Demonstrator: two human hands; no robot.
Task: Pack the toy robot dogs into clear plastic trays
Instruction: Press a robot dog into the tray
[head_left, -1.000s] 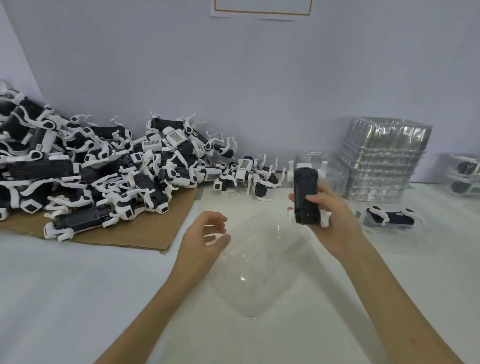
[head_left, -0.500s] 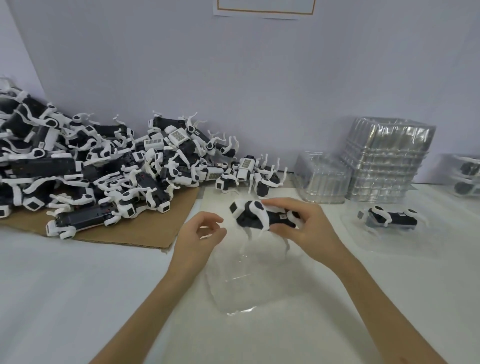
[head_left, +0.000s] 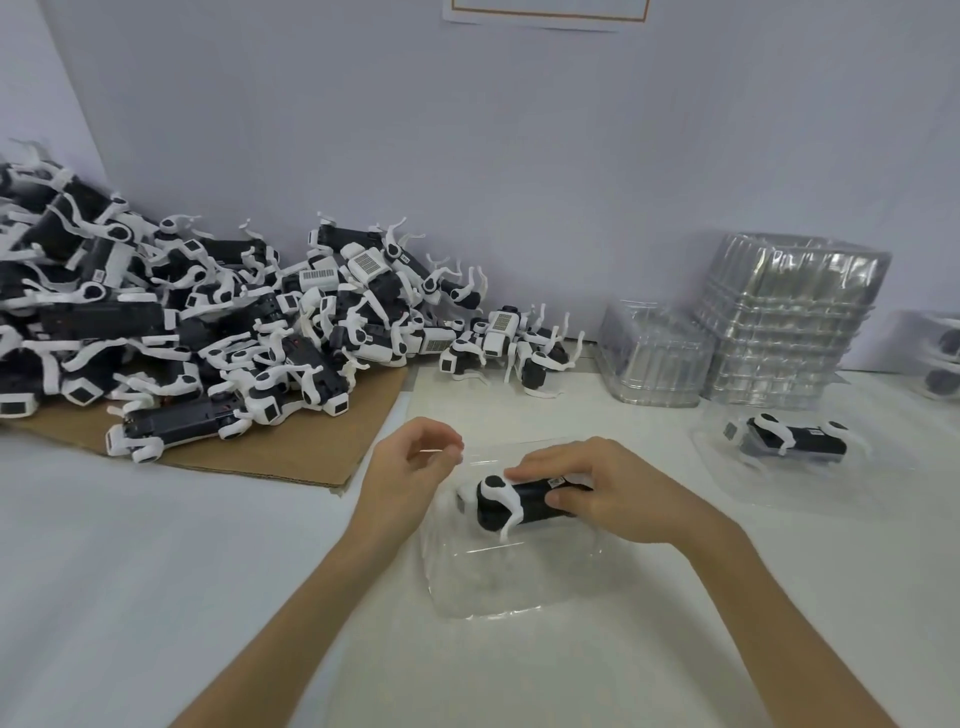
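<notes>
On my feed the right hand (head_left: 618, 493) grips the toy robot dog (head_left: 519, 501) round its black body, fingers over the top, thumb on the near side. The dog sits low in the clear tray (head_left: 498, 587) on the white table (head_left: 156, 597). The left hand (head_left: 410, 467) curls at the tray's far-left rim; I cannot tell whether it pinches the plastic. To the left, a pile of dogs (head_left: 208, 332) covers the cardboard (head_left: 291, 452).

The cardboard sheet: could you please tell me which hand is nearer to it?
Left. The left hand is just right of the cardboard sheet; the right hand grips a toy dog farther right.
</notes>
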